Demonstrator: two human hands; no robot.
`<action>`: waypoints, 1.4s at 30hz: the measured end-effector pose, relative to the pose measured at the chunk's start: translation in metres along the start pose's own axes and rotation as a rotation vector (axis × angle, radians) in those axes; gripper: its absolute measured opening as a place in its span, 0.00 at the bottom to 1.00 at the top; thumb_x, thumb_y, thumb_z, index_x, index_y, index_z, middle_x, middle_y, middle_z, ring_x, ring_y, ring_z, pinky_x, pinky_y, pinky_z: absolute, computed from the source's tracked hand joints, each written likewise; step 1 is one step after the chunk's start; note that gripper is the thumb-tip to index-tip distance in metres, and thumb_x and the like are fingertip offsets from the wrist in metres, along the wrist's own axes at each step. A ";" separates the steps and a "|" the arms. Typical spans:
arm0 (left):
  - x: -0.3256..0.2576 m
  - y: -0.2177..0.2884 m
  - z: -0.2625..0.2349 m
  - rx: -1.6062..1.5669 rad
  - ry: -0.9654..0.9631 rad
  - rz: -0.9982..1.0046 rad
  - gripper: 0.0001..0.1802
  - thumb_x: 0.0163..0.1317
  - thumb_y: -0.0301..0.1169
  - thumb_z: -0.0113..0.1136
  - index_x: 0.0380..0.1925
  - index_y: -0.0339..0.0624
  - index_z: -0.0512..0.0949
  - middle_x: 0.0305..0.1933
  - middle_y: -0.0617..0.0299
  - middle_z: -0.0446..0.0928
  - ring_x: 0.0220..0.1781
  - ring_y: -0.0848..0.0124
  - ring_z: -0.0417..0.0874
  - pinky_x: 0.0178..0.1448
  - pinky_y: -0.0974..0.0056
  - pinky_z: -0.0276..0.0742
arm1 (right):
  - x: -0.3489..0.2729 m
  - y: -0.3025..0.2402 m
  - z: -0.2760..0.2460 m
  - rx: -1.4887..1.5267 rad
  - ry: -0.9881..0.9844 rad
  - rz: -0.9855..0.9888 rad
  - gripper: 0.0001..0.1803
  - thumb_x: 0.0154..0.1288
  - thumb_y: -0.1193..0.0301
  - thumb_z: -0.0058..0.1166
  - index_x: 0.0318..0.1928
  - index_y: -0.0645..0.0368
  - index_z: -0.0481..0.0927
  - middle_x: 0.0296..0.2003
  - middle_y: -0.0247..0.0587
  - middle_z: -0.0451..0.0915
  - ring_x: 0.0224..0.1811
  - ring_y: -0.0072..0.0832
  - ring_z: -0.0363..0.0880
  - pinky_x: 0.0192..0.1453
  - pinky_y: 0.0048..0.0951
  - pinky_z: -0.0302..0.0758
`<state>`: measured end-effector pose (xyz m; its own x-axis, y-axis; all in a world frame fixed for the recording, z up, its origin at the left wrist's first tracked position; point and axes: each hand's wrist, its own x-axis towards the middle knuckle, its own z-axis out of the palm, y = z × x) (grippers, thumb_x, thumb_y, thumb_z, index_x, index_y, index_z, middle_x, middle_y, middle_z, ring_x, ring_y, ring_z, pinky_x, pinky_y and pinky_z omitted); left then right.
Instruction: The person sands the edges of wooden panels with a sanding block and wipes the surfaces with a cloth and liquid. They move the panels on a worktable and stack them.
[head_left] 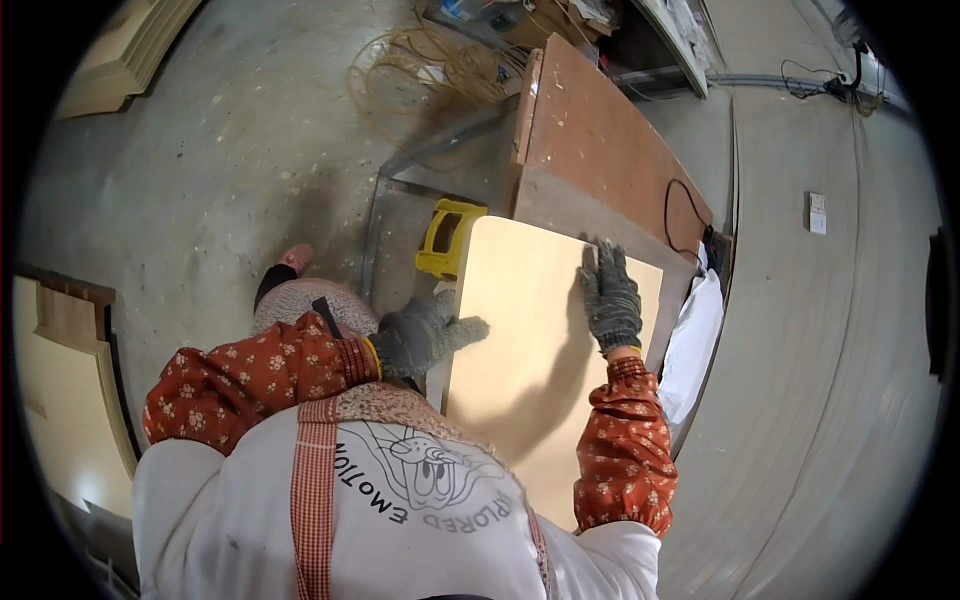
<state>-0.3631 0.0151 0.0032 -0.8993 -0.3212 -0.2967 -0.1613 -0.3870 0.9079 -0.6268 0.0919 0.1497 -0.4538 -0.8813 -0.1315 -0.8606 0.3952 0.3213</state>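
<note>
A pale wooden panel (530,330) lies flat in front of me on a brown workbench (600,150). My left hand (425,335), in a grey knit glove, grips the panel's left edge. My right hand (610,295), also gloved, lies flat with fingers spread on the panel's far right part. Both forearms wear red floral sleeve covers, and I wear a white apron.
A yellow tool (447,238) sits at the panel's far left corner. A black cable (672,205) runs over the bench. A coil of yellow cord (440,65) lies on the dusty concrete floor. Stacked pale boards (70,400) stand at left; a white bag (695,340) hangs right.
</note>
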 end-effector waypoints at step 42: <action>-0.033 0.002 -0.006 0.488 -0.205 0.076 0.32 0.62 0.55 0.59 0.52 0.37 0.77 0.46 0.41 0.78 0.52 0.47 0.78 0.58 0.51 0.71 | 0.090 -0.161 -0.019 0.227 0.250 -0.500 0.23 0.65 0.63 0.52 0.61 0.48 0.75 0.62 0.46 0.73 0.65 0.46 0.68 0.61 0.46 0.70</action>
<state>-0.3312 0.0196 0.0130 -0.9689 -0.1388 -0.2048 -0.2187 0.0938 0.9713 -0.5244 -0.0556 0.1042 0.0628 -0.9979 0.0181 -0.9959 -0.0615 0.0658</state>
